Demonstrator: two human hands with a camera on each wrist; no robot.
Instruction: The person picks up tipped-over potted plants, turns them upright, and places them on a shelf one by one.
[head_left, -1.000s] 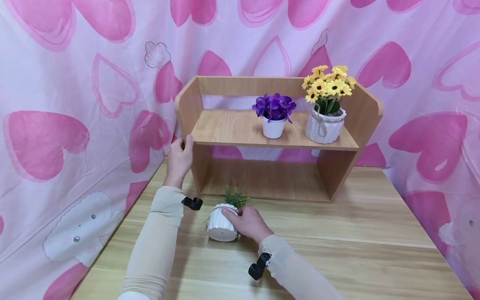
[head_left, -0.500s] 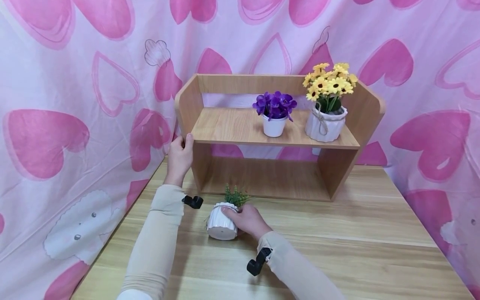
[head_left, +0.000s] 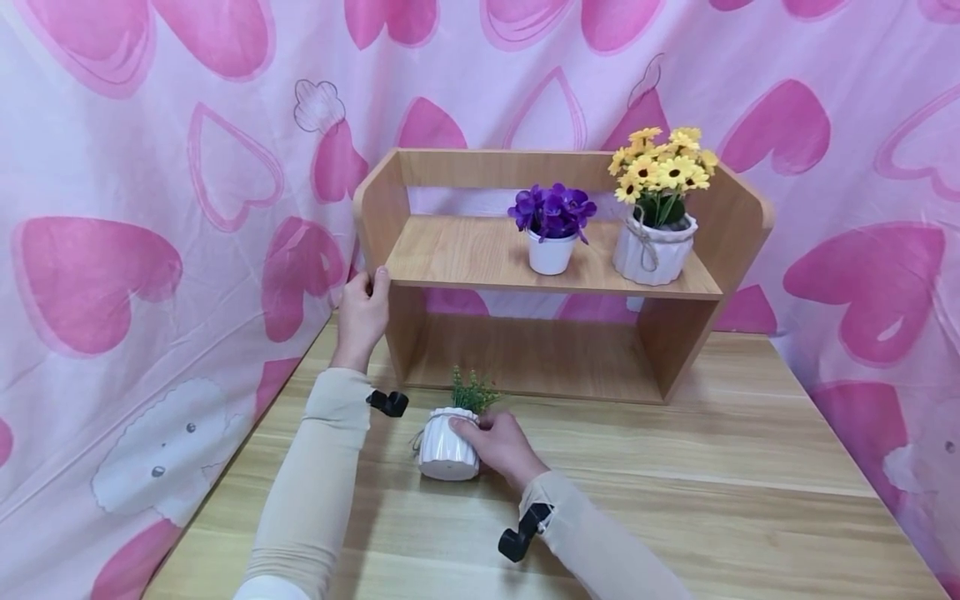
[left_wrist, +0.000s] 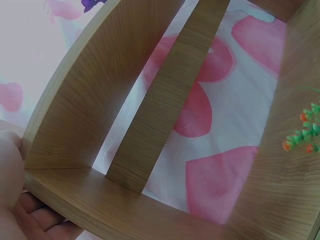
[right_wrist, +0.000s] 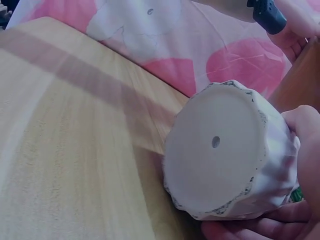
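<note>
My right hand (head_left: 507,447) holds a white ribbed pot (head_left: 447,450) with a small green plant (head_left: 472,392), thumb across its side. In the right wrist view the pot's flat underside (right_wrist: 215,145), with a hole in the middle, faces the camera, so the pot is tilted and raised off the tabletop. My left hand (head_left: 363,315) grips the left side panel of a wooden two-tier shelf (head_left: 450,250), at the height of its upper board. The left wrist view has its fingers (left_wrist: 45,217) curled behind that panel's edge.
On the upper board stand a small white pot with purple flowers (head_left: 552,212) and a larger white pot with yellow flowers (head_left: 660,171). The shelf's lower tier (head_left: 532,354) is open to the front. A heart-patterned curtain (head_left: 225,167) hangs behind the wooden table (head_left: 675,467).
The right hand's pot has tipped slightly more upright, showing less of its underside in the head view. The left hand keeps its grip on the shelf.
</note>
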